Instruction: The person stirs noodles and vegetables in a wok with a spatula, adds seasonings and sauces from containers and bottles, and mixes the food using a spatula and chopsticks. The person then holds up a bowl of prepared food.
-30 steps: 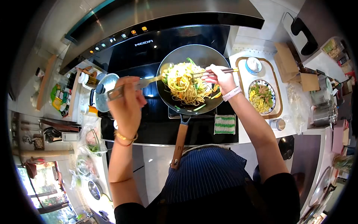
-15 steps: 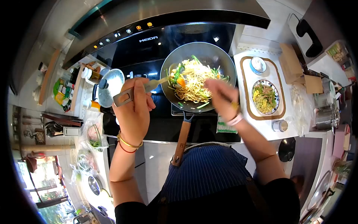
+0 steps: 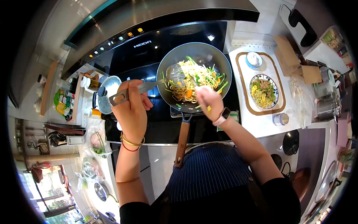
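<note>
My left hand (image 3: 130, 102), left of the wok, is closed round the metal handle of a spatula (image 3: 147, 87). Its shiny head (image 3: 174, 72) dips into noodles (image 3: 182, 92) mixed with green vegetable strips and orange pieces. These lie in a dark wok (image 3: 218, 56) on the black hob, with its wooden handle (image 3: 182, 140) pointing towards me. Over the wok's lower right, my right hand (image 3: 210, 102) is closed, slightly blurred. Whatever it grips is hidden or too blurred to name.
Right of the hob, a brown-rimmed tray (image 3: 244, 102) bears a patterned plate (image 3: 275, 91) of food and a small bowl (image 3: 254, 59). A jar (image 3: 281, 119) stands below it. At left are a glass lid (image 3: 112, 84) and several bottles (image 3: 89, 83). The range hood (image 3: 179, 18) overhangs the back.
My right hand has moved left and slightly down over the wok. The noodles and vegetables have been shifted, with more green strips on the right. My left hand keeps its hold on the spatula.
</note>
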Demonstrator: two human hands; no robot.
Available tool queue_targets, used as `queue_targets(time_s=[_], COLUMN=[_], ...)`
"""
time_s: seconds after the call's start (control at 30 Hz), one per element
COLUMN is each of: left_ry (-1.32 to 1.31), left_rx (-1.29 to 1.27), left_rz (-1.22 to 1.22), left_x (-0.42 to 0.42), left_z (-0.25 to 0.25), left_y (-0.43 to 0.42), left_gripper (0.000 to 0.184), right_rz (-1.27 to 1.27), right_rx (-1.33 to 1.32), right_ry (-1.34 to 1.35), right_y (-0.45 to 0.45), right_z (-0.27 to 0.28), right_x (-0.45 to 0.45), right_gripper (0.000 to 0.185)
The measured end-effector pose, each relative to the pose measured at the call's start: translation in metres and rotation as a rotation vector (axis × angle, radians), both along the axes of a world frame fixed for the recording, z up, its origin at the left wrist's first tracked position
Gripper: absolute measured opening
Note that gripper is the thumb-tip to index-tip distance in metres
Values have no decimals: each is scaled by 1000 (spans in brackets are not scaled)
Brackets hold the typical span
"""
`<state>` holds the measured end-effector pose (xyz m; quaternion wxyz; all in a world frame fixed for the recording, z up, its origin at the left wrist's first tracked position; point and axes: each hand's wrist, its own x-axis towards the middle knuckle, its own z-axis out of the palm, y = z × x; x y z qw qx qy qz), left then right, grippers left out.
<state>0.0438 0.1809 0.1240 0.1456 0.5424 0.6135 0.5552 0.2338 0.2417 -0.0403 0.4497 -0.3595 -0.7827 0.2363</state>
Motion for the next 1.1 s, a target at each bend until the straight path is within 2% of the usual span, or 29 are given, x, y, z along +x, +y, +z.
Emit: queue_targets(time_s=[0.03, 0.07, 0.13, 0.17, 0.2, 0.27, 0.3, 0.33, 0.4, 0.5, 0.53, 0.6, 0.67, 0.7, 0.73, 0.8, 0.83, 0.87, 0.97, 1.03, 1.1], left_ry=[-15, -32, -35, -34, -33, -19, -19, -18, -18, 35, 59, 80, 174, 245, 173, 89, 22, 48, -8, -117, -120], left_rx=[9, 20, 28, 41, 43, 41, 43, 47, 47, 72, 56, 51, -52, -61, -137, -124, -122, -65, -66, -24, 70], left_rz=[-4, -6, -15, -27, -29, -11, -11, -2, 7, -2, 10, 26, 52, 14, 36, -47, -91, -67, -34, -38, -85], left_x=[0, -1, -2, -2, -1, 0, -1, -2, -3, -6, -7, -11, -19, -26, -24, -27, -27, -23, -20, -18, -15], left_z=[0, 0, -1, -2, -2, -3, -4, -5, -7, -8, -9, -9, -14, -25, -30, -50, -56, -56, -44, -25, -2], left_y=[-1, -1, 1, 1, 1, 1, 1, 0, 0, 1, 0, 2, 5, 10, 16, 30, 36, 38, 35, 20, 4], left_gripper=[24, 24, 24, 24, 24, 24, 24, 25, 25, 24, 23, 22, 20, 19, 19, 20, 22, 23, 23, 24, 24], right_rz=[-113, -151, -78, 89, -31, -91, -23, -120, -82, 92, 2, -86, -215, -246, -242, -140, -118, -182, -160, -90, -49], right_rx=[-36, 47, 70, 6, 122, 11, -16, -234, 29, -24, -89, -112, -220, -338, -334, -778, -912, -974, -1016, -951, -907], right_ry=[23, 63, 176, 163, 106, 4, 50, -74, 72, -11, -152, 140, 254, 184, 180, 420, 621, 683, 807, 876, 895], right_y=[2, -1, -16, -23, -32, -27, -17, -18, -21, -20, -3, 19, 35, 41, 48, 66, 75, 80, 80, 74, 71], right_z=[-2, 12, 30, 26, 22, 8, 0, 9, 22, 23, 11, 9, 9, 14, 10, -17, -39, -38, -19, 3, 30], right_x=[2, 3, -5, -1, -11, 0, 13, 19, 9, 11, 22, 44, 51, 54, 51, 38, 28, 20, 9, 10, 13], right_gripper=[12, 11, 12, 15, 13, 7, 4, 9, 9, 10, 8, 12, 19, 22, 22, 20, 19, 21, 21, 22, 22])
